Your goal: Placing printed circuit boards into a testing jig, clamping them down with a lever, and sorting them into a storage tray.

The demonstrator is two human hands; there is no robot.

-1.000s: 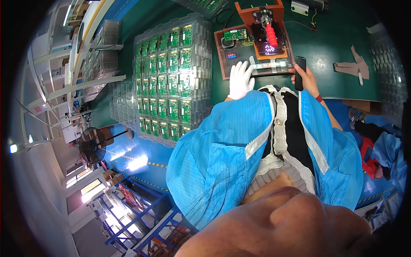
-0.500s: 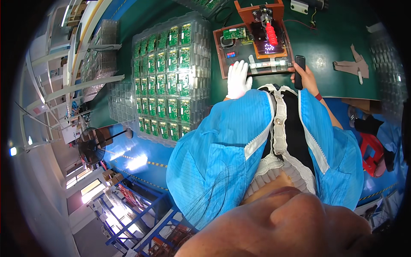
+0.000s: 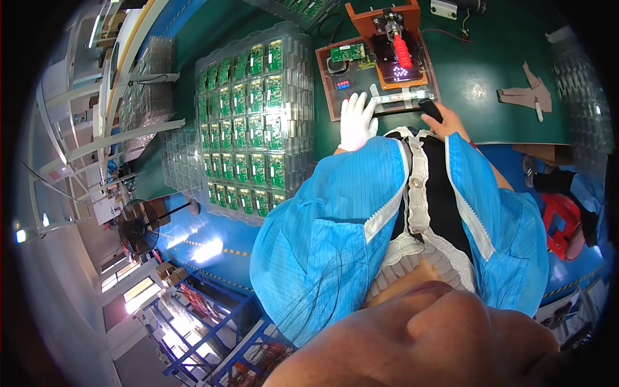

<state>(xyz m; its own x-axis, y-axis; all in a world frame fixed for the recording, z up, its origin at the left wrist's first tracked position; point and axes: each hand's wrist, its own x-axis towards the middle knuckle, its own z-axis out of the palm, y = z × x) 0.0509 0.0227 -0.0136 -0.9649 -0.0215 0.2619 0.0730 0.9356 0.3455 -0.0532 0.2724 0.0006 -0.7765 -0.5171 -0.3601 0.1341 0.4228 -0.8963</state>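
Green desk (image 3: 480, 103) carries a box (image 3: 362, 79); black handset (image 3: 430, 109) at its near right corner, gripped in right hand (image 3: 451, 123); gloved left hand (image 3: 356, 122), fingers spread, at near left corner. Handset probably light, stiff, smooth; best held around mid-body

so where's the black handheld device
In the head view, the black device is in the right hand, right of centre, at the near right corner of the brown box.

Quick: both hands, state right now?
Left hand: open, white glove, fingers extended at the box's near left corner, no object visible in its grasp.
Right hand: closed, holding a black handheld device.
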